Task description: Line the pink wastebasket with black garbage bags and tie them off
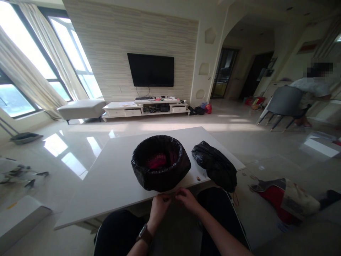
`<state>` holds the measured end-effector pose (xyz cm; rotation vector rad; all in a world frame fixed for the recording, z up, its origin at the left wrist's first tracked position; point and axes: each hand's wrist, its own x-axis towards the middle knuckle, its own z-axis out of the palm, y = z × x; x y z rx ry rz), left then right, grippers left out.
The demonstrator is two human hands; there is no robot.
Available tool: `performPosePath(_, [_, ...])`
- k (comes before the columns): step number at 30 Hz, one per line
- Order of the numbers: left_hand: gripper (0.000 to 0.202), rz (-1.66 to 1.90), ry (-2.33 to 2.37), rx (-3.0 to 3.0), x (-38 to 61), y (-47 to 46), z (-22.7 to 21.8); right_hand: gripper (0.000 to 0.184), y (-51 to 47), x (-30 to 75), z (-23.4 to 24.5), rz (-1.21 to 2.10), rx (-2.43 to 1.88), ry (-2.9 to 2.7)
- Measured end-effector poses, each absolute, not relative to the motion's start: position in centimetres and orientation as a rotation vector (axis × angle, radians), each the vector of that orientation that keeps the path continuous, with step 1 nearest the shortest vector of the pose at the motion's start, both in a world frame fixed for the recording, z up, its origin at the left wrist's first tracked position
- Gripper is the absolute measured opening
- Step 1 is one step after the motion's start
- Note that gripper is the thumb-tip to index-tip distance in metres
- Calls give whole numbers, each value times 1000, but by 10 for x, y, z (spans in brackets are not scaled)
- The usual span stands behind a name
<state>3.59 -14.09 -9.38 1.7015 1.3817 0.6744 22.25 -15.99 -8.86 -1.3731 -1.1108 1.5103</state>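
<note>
My left hand [160,204], with a watch on the wrist, and my right hand [188,201] meet just in front of the table's near edge. Fingers on both are pinched together. Whatever small thing may be between them is too dark to make out. Right beyond them, a round bin lined with a black plastic bag [160,180] stands on the white table [106,181]. Something pinkish-red [157,161] shows inside it. To its right lies a bunched black plastic bag [217,165], hanging over the near edge. Small brown bits [198,179] lie between bin and bag.
A red and beige cloth bundle [290,199] lies on the floor at right. A white box [21,217] is at lower left. Farther back are a TV stand [128,109], a grey bench [81,108], and a person [311,89] by a grey chair [284,101].
</note>
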Motion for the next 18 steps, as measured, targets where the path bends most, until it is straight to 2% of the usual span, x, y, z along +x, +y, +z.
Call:
performPosePath(8, [21, 708, 1316, 1799, 41, -145, -97, 17, -162, 223, -86, 1502, -1433, -1142])
performPosePath(18, [27, 587, 1247, 1923, 42, -152, -86, 21, -160, 224, -86, 1491, -1432, -1157])
